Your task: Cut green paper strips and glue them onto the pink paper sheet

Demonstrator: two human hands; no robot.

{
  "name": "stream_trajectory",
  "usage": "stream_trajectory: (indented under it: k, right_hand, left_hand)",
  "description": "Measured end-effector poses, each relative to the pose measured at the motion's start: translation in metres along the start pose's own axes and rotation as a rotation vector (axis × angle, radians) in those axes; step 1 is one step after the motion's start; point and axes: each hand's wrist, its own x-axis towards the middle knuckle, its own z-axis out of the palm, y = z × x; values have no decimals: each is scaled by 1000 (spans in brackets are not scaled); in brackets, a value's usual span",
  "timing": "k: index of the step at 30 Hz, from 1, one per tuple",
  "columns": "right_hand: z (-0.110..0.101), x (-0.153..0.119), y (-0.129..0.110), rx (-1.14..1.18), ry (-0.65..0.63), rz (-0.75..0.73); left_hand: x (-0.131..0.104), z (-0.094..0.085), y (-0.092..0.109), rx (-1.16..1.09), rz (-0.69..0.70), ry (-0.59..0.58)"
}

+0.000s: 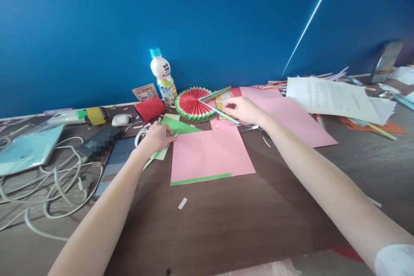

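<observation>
A pink paper sheet (210,151) lies before me, a green strip (200,179) along its near edge. My left hand (157,138) is closed at the sheet's upper left corner, thumb by that corner, over green paper (179,125). A white tape roll (139,136) shows partly beside this hand; what the fingers grip is hidden. Farther back, my right hand (244,110) has its fingers curled together by the pale blue stick (223,113) of a red and green pleated paper fan (194,103). Anything between those fingers is too small to see. Scissors (249,128) lie partly under the right wrist.
A bottle (163,75) and red pouch (149,109) stand behind my left hand. A phone (116,166), white cables (54,185) and a white mouse-like case (121,119) lie left. More pink paper (294,120) and a printed sheet (330,99) lie right. A blue wall (207,21) bounds the back.
</observation>
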Motion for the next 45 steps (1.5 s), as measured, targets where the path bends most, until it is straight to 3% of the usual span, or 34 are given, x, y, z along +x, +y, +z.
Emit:
stream_trajectory:
  k: [6, 12, 16, 21, 28, 34, 38, 43, 45]
  right_hand:
    - [6, -4, -20, 155, -94, -56]
    - [26, -13, -46, 300, -230, -122]
    - [30, -18, -57, 295, -275, -179]
    - [20, -18, -51, 329, -278, -160]
    - [12, -14, -45, 342, -314, -140]
    - [4, -12, -40, 431, -262, -76]
    - [3, -13, -37, 330, -230, -69]
    - [7, -15, -42, 108, 148, -226]
    - [9, -18, -48, 90, 229, -336]
  left_hand:
    - [-5, -12, 8, -368, 149, -97]
    - [-24, -30, 38, -632, 286, -221]
    - [-32, -32, 50, -712, 315, -263]
    - [-36, -35, 51, -757, 330, -345]
    - [-36, -35, 55, -751, 363, -273]
    - [-34, -34, 54, -788, 322, -304]
    - [-34, -33, 54, -827, 337, -288]
    - [-33, -30, 53, -925, 252, -265]
    - [-32, -28, 53, -966, 222, -261]
